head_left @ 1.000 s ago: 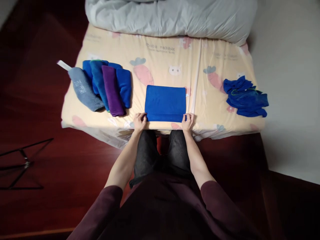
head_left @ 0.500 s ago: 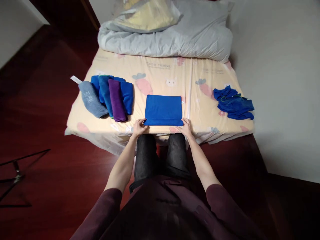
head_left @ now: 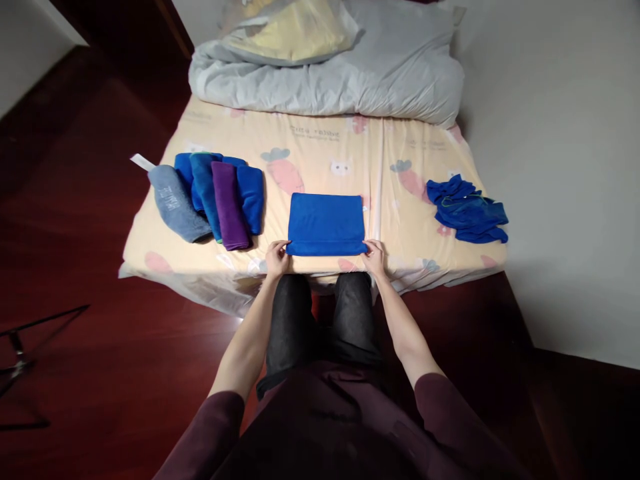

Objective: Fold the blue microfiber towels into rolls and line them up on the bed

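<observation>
A blue towel (head_left: 326,220) lies flat as a rectangle on the bed, its near edge turned over in a narrow strip. My left hand (head_left: 277,258) pinches the near left corner of that strip. At the near right corner, my right hand (head_left: 374,257) has its fingers closed on the cloth as well. To the left sit several rolled or folded towels: a grey-blue one (head_left: 177,203) with a white tag, a purple one (head_left: 231,207) and blue ones (head_left: 250,197). A crumpled heap of blue cloth (head_left: 467,210) rests on the right.
The bed (head_left: 320,157) has a cream sheet printed with carrots. A grey quilt (head_left: 325,87) is bunched at its far end, with a yellow item in a clear bag (head_left: 300,33) on top. A white wall (head_left: 550,167) rises on the right; black stand legs (head_left: 20,363) are on the left floor.
Both hands keep hold of the near corners, and the right fingers have drawn in closer to the corner. The whole view has shifted slightly.
</observation>
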`<state>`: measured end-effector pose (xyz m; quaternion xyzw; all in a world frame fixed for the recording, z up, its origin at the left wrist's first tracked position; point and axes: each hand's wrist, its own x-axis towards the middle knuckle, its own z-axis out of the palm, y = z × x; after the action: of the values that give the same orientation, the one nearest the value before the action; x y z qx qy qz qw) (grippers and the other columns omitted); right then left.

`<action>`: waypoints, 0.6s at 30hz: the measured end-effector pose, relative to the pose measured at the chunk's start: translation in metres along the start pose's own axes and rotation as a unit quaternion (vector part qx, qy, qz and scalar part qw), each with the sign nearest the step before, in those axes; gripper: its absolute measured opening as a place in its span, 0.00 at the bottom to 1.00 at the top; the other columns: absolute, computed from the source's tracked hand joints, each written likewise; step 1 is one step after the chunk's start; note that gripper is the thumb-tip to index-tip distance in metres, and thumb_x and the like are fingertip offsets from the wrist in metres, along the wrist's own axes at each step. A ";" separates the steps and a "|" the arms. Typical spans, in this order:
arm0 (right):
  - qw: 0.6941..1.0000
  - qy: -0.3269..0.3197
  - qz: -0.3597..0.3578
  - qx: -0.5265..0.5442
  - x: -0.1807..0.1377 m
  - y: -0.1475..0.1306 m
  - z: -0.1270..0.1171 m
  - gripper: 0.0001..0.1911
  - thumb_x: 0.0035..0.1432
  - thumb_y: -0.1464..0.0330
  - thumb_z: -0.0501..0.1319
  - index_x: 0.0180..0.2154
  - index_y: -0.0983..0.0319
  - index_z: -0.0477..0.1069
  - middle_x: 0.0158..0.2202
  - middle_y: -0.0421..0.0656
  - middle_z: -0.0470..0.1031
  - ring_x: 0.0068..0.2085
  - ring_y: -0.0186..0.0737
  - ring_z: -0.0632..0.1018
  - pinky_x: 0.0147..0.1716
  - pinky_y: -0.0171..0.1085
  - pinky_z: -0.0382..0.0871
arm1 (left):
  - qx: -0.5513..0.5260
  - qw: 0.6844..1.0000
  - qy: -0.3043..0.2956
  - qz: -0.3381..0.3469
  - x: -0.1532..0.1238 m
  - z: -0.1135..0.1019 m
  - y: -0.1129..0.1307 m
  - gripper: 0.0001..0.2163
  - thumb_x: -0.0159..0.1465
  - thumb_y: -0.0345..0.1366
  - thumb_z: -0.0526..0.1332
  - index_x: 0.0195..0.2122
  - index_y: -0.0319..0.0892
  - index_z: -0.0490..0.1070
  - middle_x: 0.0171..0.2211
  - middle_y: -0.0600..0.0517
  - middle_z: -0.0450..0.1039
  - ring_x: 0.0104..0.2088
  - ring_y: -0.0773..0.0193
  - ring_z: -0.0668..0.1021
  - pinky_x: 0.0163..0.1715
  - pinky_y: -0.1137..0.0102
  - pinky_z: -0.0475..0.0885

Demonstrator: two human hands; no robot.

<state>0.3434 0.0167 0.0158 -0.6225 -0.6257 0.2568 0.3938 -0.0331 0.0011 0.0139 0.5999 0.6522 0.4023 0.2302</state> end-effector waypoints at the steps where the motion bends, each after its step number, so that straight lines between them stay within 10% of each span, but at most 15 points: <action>1: 1.000 0.003 -0.001 -0.002 0.001 0.000 0.000 0.27 0.50 0.77 0.58 0.53 0.65 0.79 0.53 0.54 0.73 0.49 0.45 0.79 0.40 0.38 0.80 | 0.000 1.000 0.005 -0.004 0.000 0.001 0.001 0.18 0.62 0.33 0.58 0.50 0.39 0.80 0.49 0.41 0.76 0.39 0.59 0.76 0.48 0.62 0.75; 18: 0.998 0.039 -0.028 -0.033 0.003 0.000 0.006 0.26 0.53 0.80 0.55 0.49 0.62 0.82 0.45 0.50 0.74 0.47 0.45 0.77 0.47 0.41 0.77 | 0.049 0.998 0.005 -0.030 0.006 0.005 0.000 0.20 0.58 0.32 0.58 0.49 0.41 0.81 0.36 0.47 0.71 0.34 0.57 0.76 0.40 0.63 0.74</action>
<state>0.3385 0.0202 0.0124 -0.6270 -0.6352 0.2005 0.4041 -0.0305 0.0081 0.0117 0.5886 0.6900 0.3657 0.2090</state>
